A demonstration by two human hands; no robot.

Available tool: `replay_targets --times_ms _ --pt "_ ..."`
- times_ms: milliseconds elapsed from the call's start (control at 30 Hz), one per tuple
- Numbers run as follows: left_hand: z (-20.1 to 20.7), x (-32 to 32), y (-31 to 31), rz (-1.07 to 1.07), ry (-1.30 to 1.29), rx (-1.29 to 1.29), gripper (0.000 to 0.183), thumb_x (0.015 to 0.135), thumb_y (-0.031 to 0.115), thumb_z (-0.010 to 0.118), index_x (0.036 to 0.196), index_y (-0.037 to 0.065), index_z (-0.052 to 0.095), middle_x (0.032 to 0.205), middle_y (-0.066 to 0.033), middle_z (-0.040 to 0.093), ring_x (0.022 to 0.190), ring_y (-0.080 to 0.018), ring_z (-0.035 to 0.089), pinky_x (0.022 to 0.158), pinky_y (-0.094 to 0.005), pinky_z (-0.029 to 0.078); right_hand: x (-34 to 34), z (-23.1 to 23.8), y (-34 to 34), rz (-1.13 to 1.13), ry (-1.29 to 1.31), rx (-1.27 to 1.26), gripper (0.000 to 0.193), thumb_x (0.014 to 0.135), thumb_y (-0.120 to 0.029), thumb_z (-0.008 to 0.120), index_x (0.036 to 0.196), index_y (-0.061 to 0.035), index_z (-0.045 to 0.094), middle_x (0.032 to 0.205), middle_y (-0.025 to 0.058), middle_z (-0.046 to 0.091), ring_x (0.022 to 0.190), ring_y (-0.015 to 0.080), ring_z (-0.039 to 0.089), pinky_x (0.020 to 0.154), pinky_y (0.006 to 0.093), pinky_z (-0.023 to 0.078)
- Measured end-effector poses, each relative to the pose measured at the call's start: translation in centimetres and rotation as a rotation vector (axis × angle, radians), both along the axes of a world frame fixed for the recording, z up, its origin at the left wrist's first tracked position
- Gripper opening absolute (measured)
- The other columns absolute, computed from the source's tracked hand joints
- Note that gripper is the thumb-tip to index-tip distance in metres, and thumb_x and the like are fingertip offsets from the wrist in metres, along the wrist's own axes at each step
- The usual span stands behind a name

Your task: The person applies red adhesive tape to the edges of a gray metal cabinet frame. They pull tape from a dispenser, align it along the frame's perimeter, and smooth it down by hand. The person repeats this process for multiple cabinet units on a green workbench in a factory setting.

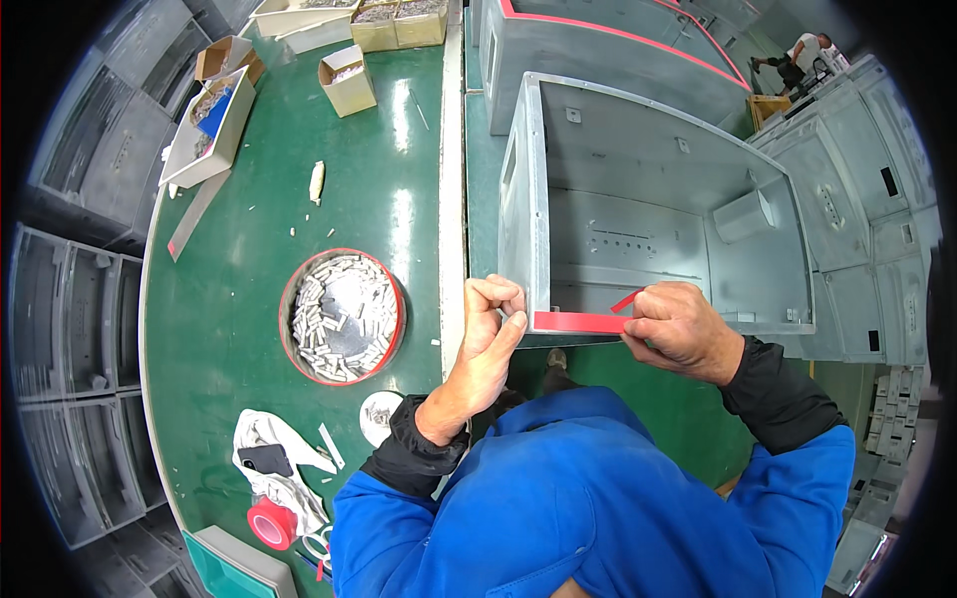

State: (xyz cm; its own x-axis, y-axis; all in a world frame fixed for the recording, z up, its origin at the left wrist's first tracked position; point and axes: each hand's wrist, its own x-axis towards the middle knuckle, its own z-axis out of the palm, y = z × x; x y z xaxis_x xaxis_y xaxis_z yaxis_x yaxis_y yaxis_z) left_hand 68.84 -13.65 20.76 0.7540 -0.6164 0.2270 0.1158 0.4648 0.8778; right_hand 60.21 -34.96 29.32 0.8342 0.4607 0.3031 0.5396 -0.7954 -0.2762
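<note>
- Blue jacket (558,488) with black cuffs fills the lower middle, nearest the camera; both forearms reach forward from it.
- Right hand (683,324) is curled into a fist, thumb and fingers clamped on a red strip (578,322).
- Left hand (493,329) is at the near left corner of a grey metal box (628,159), fingers bent and drawn together, thumb tip beside the strip's left end; I cannot tell whether they pinch anything.
- The red strip lies at the box's near edge, between the two hands. Its long axis runs left to right, almost level and parallel to that edge; a short loose tail slants down and left from the fist.
- The grey metal box has its open side facing up, and its long near edge faces the person.
- To the left is a green table (234,339) with a pale border. On it sits a red-rimmed round tin (286,311) of small white cylinders (314,309).
- Nearer the person on the table are a white cloth (261,431) with a dark phone (266,459) on it, a red tape roll (271,523) and a white roll (379,417).
- At the table's far end are a small carton (349,95) and pale bins of small parts.
- Beyond the box is a larger grey enclosure (608,75), red along its rim.
- Grey cabinets (847,189) line the right; grey casings (80,319) stand stacked at left. Another person (805,55) is at the far upper right.
</note>
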Motion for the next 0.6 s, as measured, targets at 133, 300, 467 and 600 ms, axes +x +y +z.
replay_targets --times_ms 133,300,467,600 --pt "0.01 0.1 -0.03 0.005 -0.003 -0.003 0.019 0.087 0.002 0.045 0.1 0.009 0.033 0.088 -0.0037 0.035 0.078 -0.0124 0.032 0.075 -0.0252 0.032 0.0 -0.03 0.01 0.001 0.008 0.015 0.03 0.064 0.006 0.066 0.068 -0.0077 0.04 0.056 0.0036 0.032 0.045 0.0203 0.038 0.041 0.0329 0.034" --pt "0.13 0.16 -0.06 0.002 -0.012 0.018 0.019 0.087 0.002 0.046 0.099 0.009 0.033 0.087 -0.0031 0.034 0.077 -0.0123 0.031 0.075 -0.0249 0.031 -0.03 0.21 0.0 -0.003 0.023 -0.014 0.029 0.064 0.006 0.066 0.067 -0.0075 0.04 0.056 0.0036 0.032 0.046 0.0203 0.038 0.041 0.0327 0.035" --pt "0.28 0.24 -0.15 -0.002 -0.018 0.023 0.02 0.086 0.001 0.047 0.098 0.009 0.033 0.086 -0.0023 0.032 0.077 -0.0119 0.03 0.076 -0.0246 0.03 0.01 0.19 -0.01 -0.003 0.032 0.004 0.029 0.064 0.006 0.066 0.067 -0.0071 0.041 0.056 0.0036 0.033 0.046 0.0204 0.04 0.042 0.0327 0.037" --pt "0.48 0.23 -0.17 0.007 -0.008 0.049 0.02 0.086 0.001 0.047 0.097 0.009 0.033 0.086 -0.0021 0.031 0.077 -0.0116 0.029 0.076 -0.0241 0.029 0.03 0.09 -0.05 0.001 0.032 0.006 0.028 0.064 0.006 0.066 0.067 -0.0069 0.041 0.057 0.0037 0.034 0.046 0.0204 0.04 0.043 0.0329 0.037"
